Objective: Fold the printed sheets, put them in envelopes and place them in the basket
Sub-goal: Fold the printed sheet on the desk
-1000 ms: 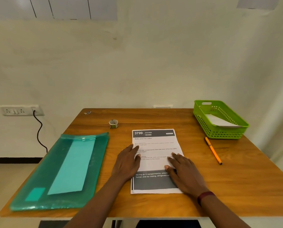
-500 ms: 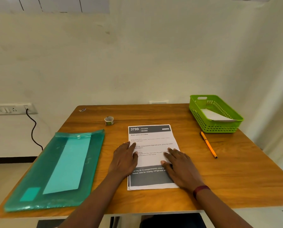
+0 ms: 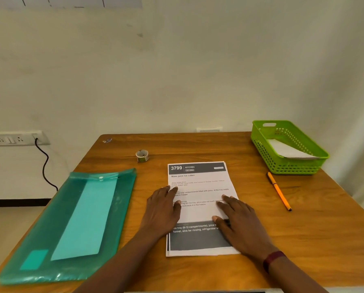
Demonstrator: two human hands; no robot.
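Neither grip is closed: left hand (image 3: 162, 211) and right hand (image 3: 241, 223) lie flat on the printed sheets (image 3: 200, 185) at mid-bench (image 3: 303, 229). Thin, limp, slippery paper probably lifts best by its near edge.

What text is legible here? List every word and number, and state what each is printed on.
"3799": dark header of the top printed sheet.
"KITCHEN": same header.
"Make juice ice cubes": below the header.
"ice tray (6-12 compartments), juice": dark lower band, cut off by the right hand.
"funnel, sink for rinsing, refrigerator": next line, cut off likewise.
Smaller body lines: too blurred to quote.
The small roll, basket, pen, folder: no readable text.
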